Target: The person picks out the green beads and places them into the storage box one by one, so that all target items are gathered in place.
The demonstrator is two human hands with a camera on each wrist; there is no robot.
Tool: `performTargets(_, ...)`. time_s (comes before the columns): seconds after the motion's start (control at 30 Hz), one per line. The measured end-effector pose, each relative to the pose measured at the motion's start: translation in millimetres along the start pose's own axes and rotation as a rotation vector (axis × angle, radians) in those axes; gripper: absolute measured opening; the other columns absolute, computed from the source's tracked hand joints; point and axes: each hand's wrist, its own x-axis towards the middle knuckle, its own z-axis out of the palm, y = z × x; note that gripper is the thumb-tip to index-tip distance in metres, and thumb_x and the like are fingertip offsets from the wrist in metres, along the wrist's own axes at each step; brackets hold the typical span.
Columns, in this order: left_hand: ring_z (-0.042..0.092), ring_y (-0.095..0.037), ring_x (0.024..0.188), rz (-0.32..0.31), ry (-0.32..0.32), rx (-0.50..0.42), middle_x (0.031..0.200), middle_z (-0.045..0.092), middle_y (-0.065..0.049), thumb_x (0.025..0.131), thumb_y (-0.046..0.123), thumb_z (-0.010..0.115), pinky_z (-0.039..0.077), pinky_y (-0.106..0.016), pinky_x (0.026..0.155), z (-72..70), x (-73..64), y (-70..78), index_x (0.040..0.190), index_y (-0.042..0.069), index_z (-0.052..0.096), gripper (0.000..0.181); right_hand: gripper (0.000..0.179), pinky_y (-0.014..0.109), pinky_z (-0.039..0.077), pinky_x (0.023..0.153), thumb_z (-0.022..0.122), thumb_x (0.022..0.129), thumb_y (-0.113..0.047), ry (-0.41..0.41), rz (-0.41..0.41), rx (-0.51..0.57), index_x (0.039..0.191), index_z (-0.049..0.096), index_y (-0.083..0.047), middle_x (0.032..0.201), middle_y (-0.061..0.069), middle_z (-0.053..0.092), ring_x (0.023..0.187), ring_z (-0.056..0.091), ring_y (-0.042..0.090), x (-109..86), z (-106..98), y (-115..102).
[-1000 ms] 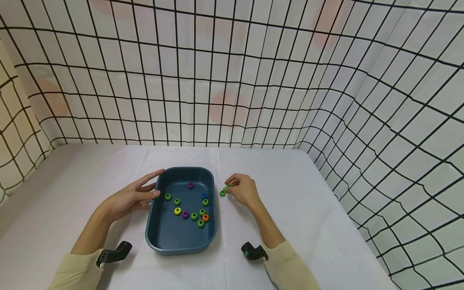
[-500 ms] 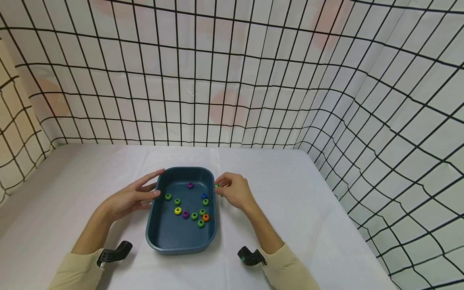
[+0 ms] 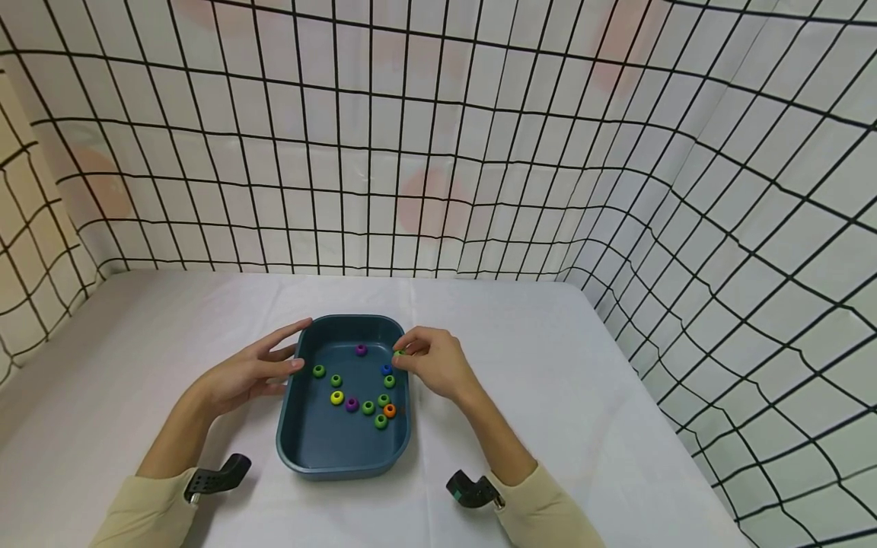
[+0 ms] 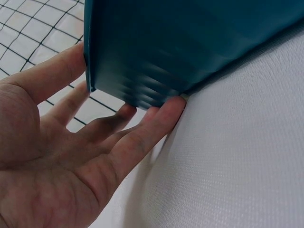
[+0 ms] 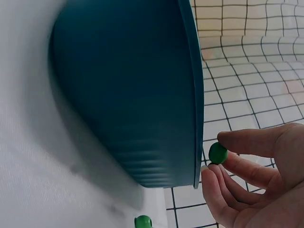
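A dark teal tray (image 3: pixel 336 450) lies on the white cloth with several beads inside: green, purple, a yellow bead (image 3: pixel 337 398), a blue bead (image 3: pixel 387 370) and an orange bead (image 3: pixel 390 411). My left hand (image 3: pixel 240 377) rests against the tray's left side, its fingers extended; in the left wrist view the thumb and fingertips touch the outer wall. Between thumb and fingers, my right hand (image 3: pixel 441 367) pinches a green bead (image 5: pixel 218 153) at the tray's right rim. Another green bead (image 5: pixel 143 222) sits on the cloth beside the tray, hidden by the right hand in the head view.
White cloth (image 3: pixel 548 365) covers the table around the tray. A black grid net (image 3: pixel 425 190) stands in front of white sheeting at the back and sides. Each sleeve cuff carries a black wrist camera, such as the left wrist camera (image 3: pixel 221 477).
My right hand has lifted a green bead from the cloth and moved left to the tray's right rim. The left hand and the tray have hardly moved.
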Motion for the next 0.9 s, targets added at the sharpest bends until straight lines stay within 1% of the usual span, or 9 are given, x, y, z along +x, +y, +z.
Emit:
performTargets(0.17, 0.023, -0.054, 0.148, 0.001, -0.003, -0.001, 0.170, -0.003, -0.022, 0.102, 0.022, 0.060, 0.045, -0.058, 0.105, 0.3, -0.2, 0.6, 0.164, 0.028, 0.011, 0.079, 0.016, 0.029, 0.053, 0.068, 0.075, 0.091, -0.020, -0.038, -0.017, 0.011, 0.104, 0.075, -0.010, 0.089, 0.002, 0.071, 0.080, 0.064, 0.014, -1.0, 3.1, -1.5)
performTargets(0.33, 0.024, -0.055, 0.147, 0.008, -0.004, -0.003, 0.170, -0.003, -0.023, 0.102, 0.021, 0.060, 0.045, -0.059, 0.105, 0.1, -0.5, 0.8, 0.165, 0.026, 0.010, 0.079, 0.015, 0.030, 0.053, 0.070, 0.075, 0.091, -0.021, -0.052, -0.019, 0.010, 0.103, 0.075, -0.012, 0.088, 0.000, 0.071, 0.080, 0.064, 0.013, -1.7, 5.2, -2.0)
performTargets(0.5, 0.028, -0.055, 0.146, -0.006, 0.011, -0.001, 0.170, -0.001, -0.022, 0.102, 0.022, 0.060, 0.047, -0.057, 0.105, -0.2, 0.6, 0.1, 0.164, 0.028, 0.013, 0.079, 0.013, 0.029, 0.053, 0.071, 0.075, 0.092, -0.021, -0.078, -0.017, -0.005, 0.103, 0.076, -0.015, 0.089, -0.001, 0.071, 0.081, 0.063, 0.014, -1.8, 8.1, -1.6)
performTargets(0.7, 0.027, -0.054, 0.146, -0.008, 0.010, -0.001, 0.170, -0.001, -0.021, 0.102, 0.023, 0.061, 0.048, -0.056, 0.105, 0.0, 0.6, -0.2, 0.164, 0.028, 0.013, 0.079, 0.011, 0.029, 0.053, 0.071, 0.074, 0.093, -0.021, -0.088, -0.001, -0.019, 0.102, 0.075, -0.015, 0.089, -0.002, 0.070, 0.082, 0.063, 0.014, -3.7, 10.0, -2.6)
performTargets(0.9, 0.027, -0.055, 0.146, -0.008, 0.009, -0.004, 0.170, -0.001, -0.022, 0.102, 0.022, 0.060, 0.048, -0.057, 0.104, 0.3, 0.4, 0.3, 0.164, 0.028, 0.013, 0.078, 0.011, 0.029, 0.053, 0.070, 0.074, 0.092, -0.021, -0.089, -0.002, -0.023, 0.102, 0.075, -0.014, 0.088, -0.002, 0.070, 0.082, 0.062, 0.014, -3.8, 10.6, -1.4)
